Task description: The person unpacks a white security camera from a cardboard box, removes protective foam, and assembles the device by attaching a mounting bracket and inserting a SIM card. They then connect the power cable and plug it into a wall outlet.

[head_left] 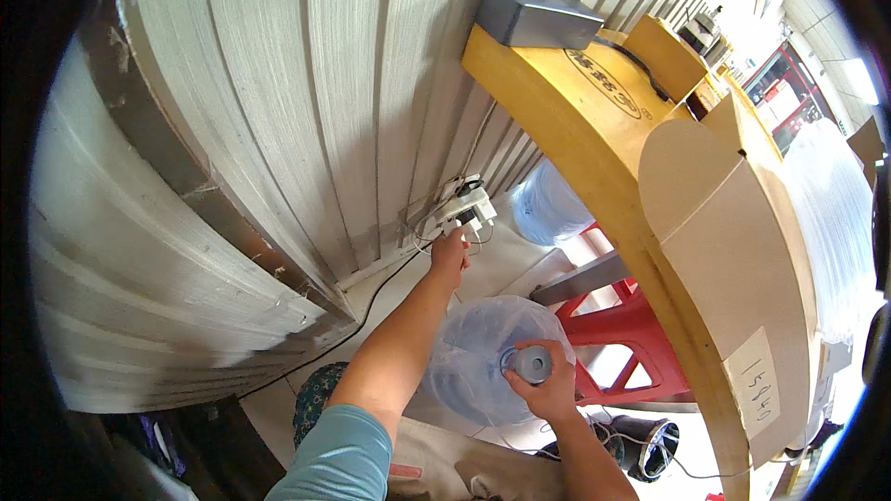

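Observation:
My left hand reaches down to the wall, its fingers closed at a small white plug below a cluster of sockets and adapters. The hand partly hides what it grips. A large clear water bottle, covered in thin plastic film, stands on the floor in front of me. On its neck sits a grey cylindrical pump head with a round button on top. My right hand wraps round this pump head from the right.
A yellow wooden counter curves along the right, bearing a dark grey box and an opened cardboard carton. Beneath it are a red plastic stool and another water bottle. Cables lie near a dark bin. Panelled wall stands left.

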Tool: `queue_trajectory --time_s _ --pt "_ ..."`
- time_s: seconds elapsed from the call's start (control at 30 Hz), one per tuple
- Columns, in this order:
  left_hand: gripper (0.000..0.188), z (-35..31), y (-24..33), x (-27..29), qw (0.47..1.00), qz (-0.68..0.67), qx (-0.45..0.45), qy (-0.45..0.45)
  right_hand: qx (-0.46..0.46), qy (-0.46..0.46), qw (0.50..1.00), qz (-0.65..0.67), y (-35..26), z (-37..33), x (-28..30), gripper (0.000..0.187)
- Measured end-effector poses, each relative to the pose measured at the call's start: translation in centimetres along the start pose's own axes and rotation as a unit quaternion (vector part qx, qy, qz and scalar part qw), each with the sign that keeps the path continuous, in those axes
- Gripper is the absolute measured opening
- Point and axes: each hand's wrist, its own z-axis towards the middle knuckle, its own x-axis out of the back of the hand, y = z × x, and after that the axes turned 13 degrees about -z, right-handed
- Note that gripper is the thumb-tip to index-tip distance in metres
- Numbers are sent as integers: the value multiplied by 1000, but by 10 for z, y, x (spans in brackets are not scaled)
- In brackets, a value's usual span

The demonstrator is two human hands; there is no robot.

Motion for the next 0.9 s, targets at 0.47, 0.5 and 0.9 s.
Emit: queue_trajectory --time_s 0.47,0.5,0.9 --pt "21 15 -5 -12 995 14 -94 20 -22 -8 1000 18 -6 -5 0 55" --pt "21 16 -2 -15 995 15 -97 17 -19 -8 1000 14 -5 -5 0 56" --pt "31 34 2 -14 990 31 -138 -18 -60 -41 997 29 -13 -10 6 56"
